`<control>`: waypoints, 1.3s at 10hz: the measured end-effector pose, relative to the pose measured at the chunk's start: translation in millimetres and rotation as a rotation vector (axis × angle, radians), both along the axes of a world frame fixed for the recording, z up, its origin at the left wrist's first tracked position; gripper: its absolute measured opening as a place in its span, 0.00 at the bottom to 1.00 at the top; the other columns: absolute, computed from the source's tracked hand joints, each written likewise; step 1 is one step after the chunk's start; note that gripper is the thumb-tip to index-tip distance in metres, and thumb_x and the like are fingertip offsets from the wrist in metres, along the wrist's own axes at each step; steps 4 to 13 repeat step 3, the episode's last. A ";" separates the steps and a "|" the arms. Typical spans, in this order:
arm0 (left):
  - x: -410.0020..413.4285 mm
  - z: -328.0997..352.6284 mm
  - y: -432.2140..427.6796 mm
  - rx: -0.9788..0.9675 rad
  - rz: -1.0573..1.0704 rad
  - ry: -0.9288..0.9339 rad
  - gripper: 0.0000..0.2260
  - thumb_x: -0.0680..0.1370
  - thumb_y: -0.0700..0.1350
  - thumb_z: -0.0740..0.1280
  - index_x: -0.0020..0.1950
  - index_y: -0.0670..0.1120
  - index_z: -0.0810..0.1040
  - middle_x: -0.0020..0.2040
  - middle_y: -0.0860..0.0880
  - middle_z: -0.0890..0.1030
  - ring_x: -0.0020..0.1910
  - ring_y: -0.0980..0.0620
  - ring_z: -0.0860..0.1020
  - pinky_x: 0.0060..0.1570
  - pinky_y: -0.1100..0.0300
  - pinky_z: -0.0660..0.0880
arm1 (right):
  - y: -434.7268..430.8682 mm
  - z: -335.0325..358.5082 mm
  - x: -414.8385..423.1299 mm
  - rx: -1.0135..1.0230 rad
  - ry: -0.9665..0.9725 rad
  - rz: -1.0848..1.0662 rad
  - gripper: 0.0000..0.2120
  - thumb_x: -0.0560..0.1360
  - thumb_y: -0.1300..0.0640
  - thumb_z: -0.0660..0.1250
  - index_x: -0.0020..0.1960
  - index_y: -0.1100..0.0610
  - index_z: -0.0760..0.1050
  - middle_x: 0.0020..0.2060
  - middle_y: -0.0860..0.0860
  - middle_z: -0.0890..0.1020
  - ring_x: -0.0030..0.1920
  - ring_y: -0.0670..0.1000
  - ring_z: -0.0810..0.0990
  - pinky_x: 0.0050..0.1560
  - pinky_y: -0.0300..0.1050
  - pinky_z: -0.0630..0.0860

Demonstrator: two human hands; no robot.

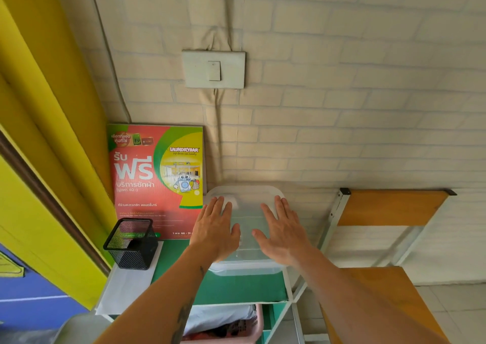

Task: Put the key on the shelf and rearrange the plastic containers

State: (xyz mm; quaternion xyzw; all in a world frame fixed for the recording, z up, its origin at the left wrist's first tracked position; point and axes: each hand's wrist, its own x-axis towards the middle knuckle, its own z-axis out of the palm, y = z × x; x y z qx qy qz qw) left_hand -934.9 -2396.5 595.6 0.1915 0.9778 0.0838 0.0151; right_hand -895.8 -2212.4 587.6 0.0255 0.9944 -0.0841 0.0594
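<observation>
A clear plastic container (pixel 246 212) with a see-through lid stands on the green top (pixel 236 288) of a white shelf unit, against the brick-pattern wall. My left hand (pixel 214 230) lies flat on the left half of its lid, fingers spread. My right hand (pixel 280 231) rests flat on the right half, fingers spread too. Neither hand grips anything. No key shows in this view.
A black mesh pen holder (pixel 131 243) stands at the shelf's left on a white sheet. A red and green laundry poster (pixel 157 175) leans on the wall behind. A pink basket (pixel 236 328) sits on the lower shelf. A wooden chair (pixel 381 238) stands to the right.
</observation>
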 end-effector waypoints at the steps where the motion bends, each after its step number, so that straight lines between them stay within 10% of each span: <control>1: -0.9 11.1 0.4 0.043 0.006 -0.046 0.29 0.79 0.55 0.55 0.77 0.44 0.56 0.80 0.44 0.55 0.79 0.45 0.51 0.77 0.50 0.51 | 3.5 10.8 -1.8 -0.020 -0.030 -0.001 0.38 0.76 0.34 0.48 0.79 0.49 0.42 0.78 0.56 0.35 0.77 0.55 0.34 0.76 0.56 0.39; 3: 13.5 45.3 -2.1 0.110 0.065 -0.013 0.23 0.78 0.49 0.58 0.72 0.42 0.65 0.72 0.44 0.68 0.70 0.43 0.67 0.70 0.49 0.64 | 16.5 48.1 10.6 -0.081 0.040 -0.046 0.35 0.78 0.39 0.52 0.79 0.53 0.47 0.80 0.55 0.43 0.79 0.56 0.41 0.76 0.56 0.45; 13: 13.5 45.3 -2.1 0.110 0.065 -0.013 0.23 0.78 0.49 0.58 0.72 0.42 0.65 0.72 0.44 0.68 0.70 0.43 0.67 0.70 0.49 0.64 | 16.5 48.1 10.6 -0.081 0.040 -0.046 0.35 0.78 0.39 0.52 0.79 0.53 0.47 0.80 0.55 0.43 0.79 0.56 0.41 0.76 0.56 0.45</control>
